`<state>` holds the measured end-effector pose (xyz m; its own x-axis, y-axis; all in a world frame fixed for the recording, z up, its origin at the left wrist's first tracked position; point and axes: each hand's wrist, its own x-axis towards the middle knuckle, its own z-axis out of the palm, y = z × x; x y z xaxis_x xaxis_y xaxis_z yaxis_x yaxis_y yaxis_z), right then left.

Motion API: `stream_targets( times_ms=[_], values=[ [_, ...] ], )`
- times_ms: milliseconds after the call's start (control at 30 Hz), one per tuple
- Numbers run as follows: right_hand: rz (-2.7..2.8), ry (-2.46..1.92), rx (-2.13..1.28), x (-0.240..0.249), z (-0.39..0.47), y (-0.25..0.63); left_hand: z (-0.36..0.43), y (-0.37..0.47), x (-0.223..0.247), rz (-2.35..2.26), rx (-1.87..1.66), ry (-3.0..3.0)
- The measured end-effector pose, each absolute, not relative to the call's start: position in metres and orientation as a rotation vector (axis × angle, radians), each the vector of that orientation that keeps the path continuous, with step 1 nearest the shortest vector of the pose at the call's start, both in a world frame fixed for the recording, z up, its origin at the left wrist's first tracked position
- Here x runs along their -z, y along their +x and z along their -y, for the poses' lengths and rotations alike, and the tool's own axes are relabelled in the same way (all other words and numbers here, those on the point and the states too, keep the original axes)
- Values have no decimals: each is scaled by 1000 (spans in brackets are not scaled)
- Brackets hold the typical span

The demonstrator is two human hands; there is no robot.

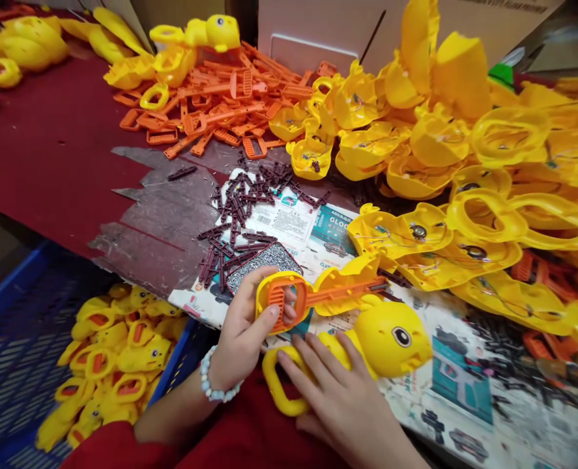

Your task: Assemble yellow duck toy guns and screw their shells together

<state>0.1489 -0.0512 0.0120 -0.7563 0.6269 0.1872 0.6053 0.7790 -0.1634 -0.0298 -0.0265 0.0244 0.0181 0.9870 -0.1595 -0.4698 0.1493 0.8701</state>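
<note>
The right hand lies, fingers extended, across an eyed yellow animal shell half; whether it grips cannot be told. Just beyond, the left hand grips the looped handle end of an open yellow shell half with an orange lever inside. Past them lie a silvery-filled tray, dark plastic clips, then piled orange levers.

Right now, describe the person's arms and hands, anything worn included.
The left hand is ungloved, with a white and pale-blue beaded bracelet at the wrist and a red sleeve farther up. The right hand is ungloved, no bracelet showing.
</note>
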Motion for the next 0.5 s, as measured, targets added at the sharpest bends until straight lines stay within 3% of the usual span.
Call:
stream_targets(
  times_ms=[333,500],
  values=[
    [2627,-822,90,-69,39,166,31,-28,-29,-837,-1305,586],
    [2571,-852,57,-72,19,164,39,-26,-37,-755,-1278,649]
  ],
)
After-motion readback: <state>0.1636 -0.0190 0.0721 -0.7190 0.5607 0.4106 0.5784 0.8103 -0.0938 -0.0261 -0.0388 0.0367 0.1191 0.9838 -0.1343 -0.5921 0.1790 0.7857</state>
